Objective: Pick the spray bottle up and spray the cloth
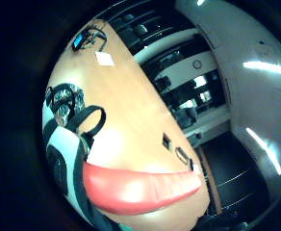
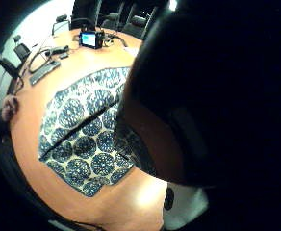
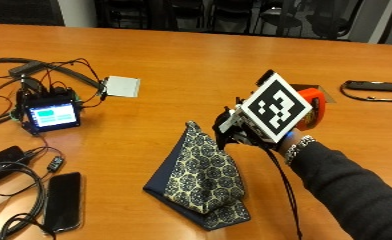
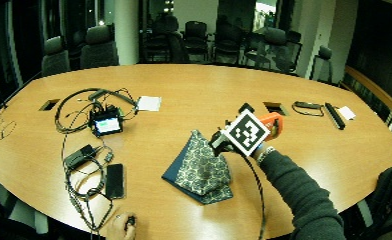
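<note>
Outside view: person's sleeve [image 3: 346, 185] came in from approx 5 o'clock, right hand [image 3: 252, 131] raised above the table [image 3: 196, 55]. Fingers were curled round the spray bottle [image 3: 311, 109], of which only an orange part showed at the hand's 2 o'clock side, behind the glove. In the little-finger palm view the bottle's orange body lay right across the palm. Patterned cloth [image 3: 206, 175] sat on the table just beside the hand at approx 7 o'clock, bunched into a peak, navy lining showing along its edge. Whether hand touched cloth – can't tell. Phone [image 3: 63, 200] lay at 9 o'clock of the cloth, well apart. Farther back, small screen device [image 3: 49, 113] w/ cables, then a grey card [image 3: 121, 86].
</note>
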Available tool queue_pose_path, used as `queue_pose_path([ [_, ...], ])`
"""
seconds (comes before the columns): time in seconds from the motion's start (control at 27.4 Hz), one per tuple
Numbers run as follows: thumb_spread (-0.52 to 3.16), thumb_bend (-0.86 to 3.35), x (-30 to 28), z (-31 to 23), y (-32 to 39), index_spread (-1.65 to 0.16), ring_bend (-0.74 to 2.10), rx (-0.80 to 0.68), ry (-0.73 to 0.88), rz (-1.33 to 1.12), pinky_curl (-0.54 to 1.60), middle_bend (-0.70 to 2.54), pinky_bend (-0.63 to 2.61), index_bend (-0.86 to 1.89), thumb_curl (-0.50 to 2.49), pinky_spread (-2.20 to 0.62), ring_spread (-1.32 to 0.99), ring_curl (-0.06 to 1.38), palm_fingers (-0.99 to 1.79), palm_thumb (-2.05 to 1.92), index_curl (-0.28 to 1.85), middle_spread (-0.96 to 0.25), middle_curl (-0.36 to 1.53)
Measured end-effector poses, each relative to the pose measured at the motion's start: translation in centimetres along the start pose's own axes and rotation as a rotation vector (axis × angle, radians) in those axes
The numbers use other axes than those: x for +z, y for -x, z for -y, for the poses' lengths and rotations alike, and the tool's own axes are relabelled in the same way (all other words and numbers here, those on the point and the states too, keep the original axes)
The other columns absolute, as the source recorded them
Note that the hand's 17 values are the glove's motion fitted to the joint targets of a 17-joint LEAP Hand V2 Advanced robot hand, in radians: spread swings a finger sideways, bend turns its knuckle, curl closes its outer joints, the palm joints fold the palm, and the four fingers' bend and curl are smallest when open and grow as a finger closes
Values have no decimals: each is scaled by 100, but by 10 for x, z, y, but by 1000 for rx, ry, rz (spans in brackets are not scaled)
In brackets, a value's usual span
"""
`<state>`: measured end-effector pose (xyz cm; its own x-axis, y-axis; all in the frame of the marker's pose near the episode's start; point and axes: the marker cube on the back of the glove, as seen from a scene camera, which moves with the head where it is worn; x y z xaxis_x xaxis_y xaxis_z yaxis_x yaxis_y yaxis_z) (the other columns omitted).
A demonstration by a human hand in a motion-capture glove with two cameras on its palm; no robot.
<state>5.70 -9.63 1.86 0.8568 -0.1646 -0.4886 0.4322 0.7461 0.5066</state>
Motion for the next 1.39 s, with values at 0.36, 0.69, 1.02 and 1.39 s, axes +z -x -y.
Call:
queue_pose_path([
  [0.36, 42, -3, -45, 39, -23, -26, 68, 288, -146, 267, 43, 58, 48, 30, 78, -33, -22, 47, 139, 91, 57, -20, 51],
  [0.69, 42, -3, -85, 73, -22, -26, 68, 566, -281, 739, 43, 58, 48, 29, 78, -34, -22, 47, 139, 91, 57, -20, 51],
  [1.02, 43, -3, -89, 98, -15, -26, 68, 747, -387, 1004, 43, 58, 48, 29, 78, -34, -22, 47, 139, 91, 57, -20, 51],
  [1.39, 43, -3, -22, 72, 7, -26, 68, 1018, -369, 1201, 43, 58, 48, 29, 79, -33, -22, 47, 139, 92, 57, -20, 51],
])
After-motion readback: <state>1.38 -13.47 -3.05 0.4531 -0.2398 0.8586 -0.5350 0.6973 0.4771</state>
